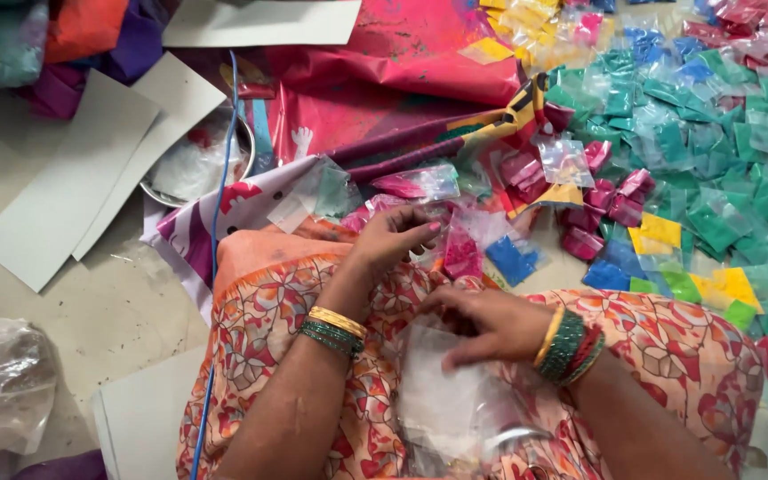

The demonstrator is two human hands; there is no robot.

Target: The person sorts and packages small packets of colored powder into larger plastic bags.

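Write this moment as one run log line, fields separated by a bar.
left hand on pink powder packet | right hand on clear plastic bag in lap | green packets spread on floor at right

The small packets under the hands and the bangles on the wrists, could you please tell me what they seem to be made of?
The small packets look like thin clear plastic film, glossy and crinkled, with coloured powder showing through. The bangles on the left wrist look like polished gold-toned metal beside green ones, perhaps glass or plastic. The left hand touches the packets.
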